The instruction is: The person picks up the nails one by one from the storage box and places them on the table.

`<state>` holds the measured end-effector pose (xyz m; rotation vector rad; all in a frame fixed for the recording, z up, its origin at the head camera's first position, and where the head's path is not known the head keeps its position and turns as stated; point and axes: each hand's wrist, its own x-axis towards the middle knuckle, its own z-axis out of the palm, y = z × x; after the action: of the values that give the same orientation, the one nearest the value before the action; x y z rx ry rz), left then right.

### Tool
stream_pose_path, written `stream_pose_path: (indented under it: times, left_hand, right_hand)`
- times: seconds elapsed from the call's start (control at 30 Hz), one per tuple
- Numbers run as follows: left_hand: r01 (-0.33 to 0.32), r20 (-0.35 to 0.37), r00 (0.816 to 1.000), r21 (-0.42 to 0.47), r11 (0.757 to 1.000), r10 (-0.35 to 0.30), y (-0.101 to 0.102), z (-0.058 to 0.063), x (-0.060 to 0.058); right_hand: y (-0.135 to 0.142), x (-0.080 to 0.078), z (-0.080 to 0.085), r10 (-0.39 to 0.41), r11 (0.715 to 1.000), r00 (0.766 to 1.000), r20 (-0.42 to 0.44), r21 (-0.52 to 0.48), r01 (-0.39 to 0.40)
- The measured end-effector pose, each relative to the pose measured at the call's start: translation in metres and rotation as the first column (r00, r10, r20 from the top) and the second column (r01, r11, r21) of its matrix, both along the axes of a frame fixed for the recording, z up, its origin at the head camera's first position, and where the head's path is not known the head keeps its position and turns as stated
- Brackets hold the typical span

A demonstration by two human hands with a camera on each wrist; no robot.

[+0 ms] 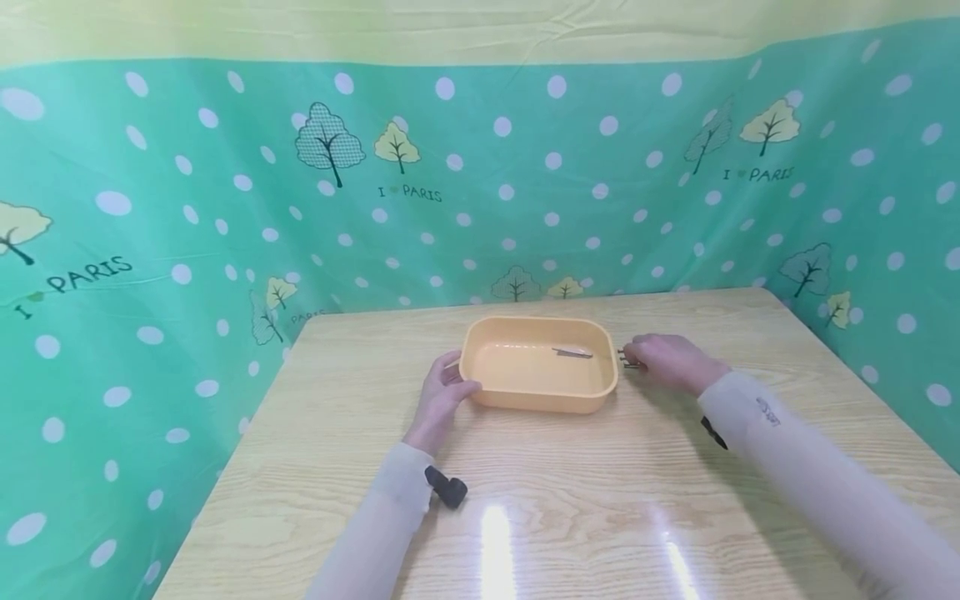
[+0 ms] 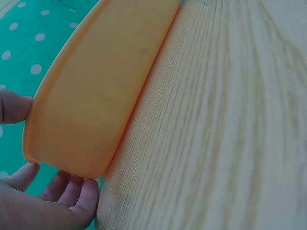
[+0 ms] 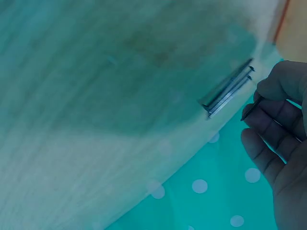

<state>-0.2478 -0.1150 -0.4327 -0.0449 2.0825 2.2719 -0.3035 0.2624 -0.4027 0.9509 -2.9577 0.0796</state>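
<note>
A pale orange plastic tub (image 1: 536,402) sits on the wooden table, with a few thin metal nails (image 1: 573,354) lying on its floor. My left hand (image 1: 441,398) holds the tub's left end, the thumb at the near rim and the other fingers bent against the end wall (image 2: 91,96). Just off the tub's right end, my right hand (image 1: 667,360) pinches one dark nail (image 3: 251,109) between thumb and fingertips. Several more silver nails (image 3: 228,93) lie side by side on the table close to those fingertips.
The light wood table (image 1: 337,467) spreads out on all sides of the tub. A green dotted curtain (image 1: 480,167) hangs behind the table and along both sides. Dark straps with a small black camera (image 1: 447,487) show at the left wrist.
</note>
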Motion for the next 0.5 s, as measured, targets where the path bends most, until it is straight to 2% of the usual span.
stream_pose_path:
  times: [0.3,0.5]
  left_hand:
    - [-0.025,0.008,1.000,-0.026,0.999,0.025,-0.001,0.000,0.000]
    - [-0.019,0.007,1.000,-0.021,1.000,0.019,0.000,-0.002,-0.001]
  right_hand:
    - [0.002,0.004,-0.016,0.003,1.000,1.000,-0.024,0.004,-0.003]
    - [0.005,0.003,-0.019,-0.007,1.000,1.000,-0.031,0.012,0.007]
